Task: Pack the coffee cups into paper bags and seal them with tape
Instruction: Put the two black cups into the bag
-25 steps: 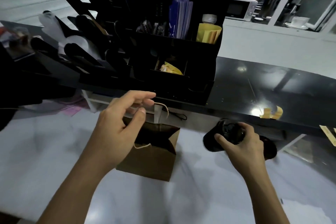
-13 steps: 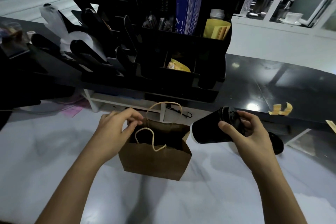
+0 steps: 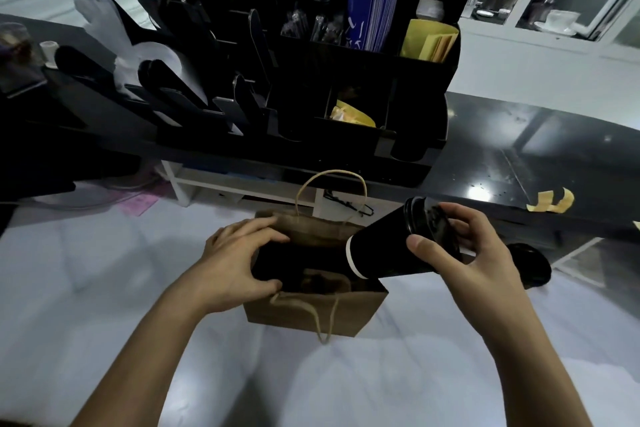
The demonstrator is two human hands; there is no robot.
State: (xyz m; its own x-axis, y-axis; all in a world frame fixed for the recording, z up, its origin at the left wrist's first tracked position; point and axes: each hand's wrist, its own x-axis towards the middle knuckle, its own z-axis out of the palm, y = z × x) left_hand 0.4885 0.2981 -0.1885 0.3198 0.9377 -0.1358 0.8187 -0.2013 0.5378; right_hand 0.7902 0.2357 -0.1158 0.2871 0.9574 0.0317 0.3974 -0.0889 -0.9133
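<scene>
Both hands are busy: the right hand [image 3: 474, 253] grips the black coffee cup [image 3: 391, 250] lying sideways, base aimed left over the paper bag [image 3: 311, 308], whose mouth the left hand [image 3: 235, 260] holds open.

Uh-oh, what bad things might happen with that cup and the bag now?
The right hand holds the black cup tipped almost sideways over the paper bag, so if it holds coffee, the lid might leak. The left hand only holds one side of the mouth open, so the cup could catch the rim.
</scene>
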